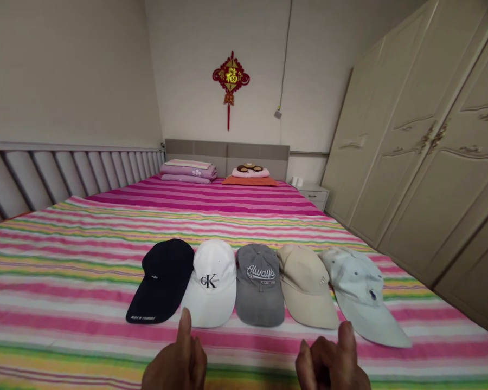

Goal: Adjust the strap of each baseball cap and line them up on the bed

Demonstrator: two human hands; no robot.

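Head: hands [174, 360] [331, 362] apart near brims [260, 314]

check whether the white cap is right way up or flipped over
Right way up: the white cap lies on the striped sheet with its domed crown and front letters showing, its underside hidden.

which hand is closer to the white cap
Left. The left hand is just on the near side of the white cap, fingertip by its brim; the right hand is farther right, near the beige cap.
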